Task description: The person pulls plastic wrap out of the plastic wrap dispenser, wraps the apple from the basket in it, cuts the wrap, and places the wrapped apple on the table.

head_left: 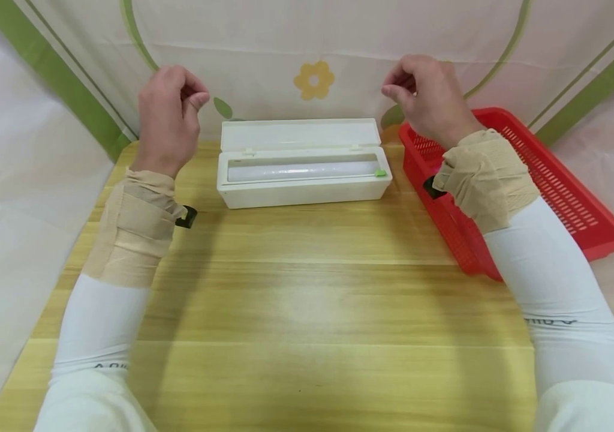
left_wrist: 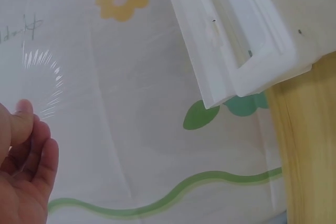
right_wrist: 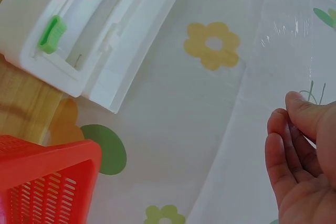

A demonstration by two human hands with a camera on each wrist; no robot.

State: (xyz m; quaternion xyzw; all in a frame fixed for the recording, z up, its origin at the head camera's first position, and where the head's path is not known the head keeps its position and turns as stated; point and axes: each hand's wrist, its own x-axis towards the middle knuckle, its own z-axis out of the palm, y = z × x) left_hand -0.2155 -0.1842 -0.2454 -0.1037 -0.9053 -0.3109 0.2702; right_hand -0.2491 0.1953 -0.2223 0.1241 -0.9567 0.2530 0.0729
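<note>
White sleeves and tan wrist wraps lead up to both hands raised above the far end of the wooden table (head_left: 307, 312): the left hand (head_left: 169, 117) and the right hand (head_left: 428, 99) each pinch thumb to fingertips on an edge of a clear sheet of cling film (right_wrist: 273, 77), stretched between them over the white dispenser box (head_left: 303, 174). Behind hangs a pale cloth (head_left: 447, 36) with a yellow flower and green stripes. That box sits open, its lid tipped back, holding the film roll (head_left: 301, 171) and a green slider (head_left: 380, 173), with a red basket (head_left: 566, 192) just right of it
</note>
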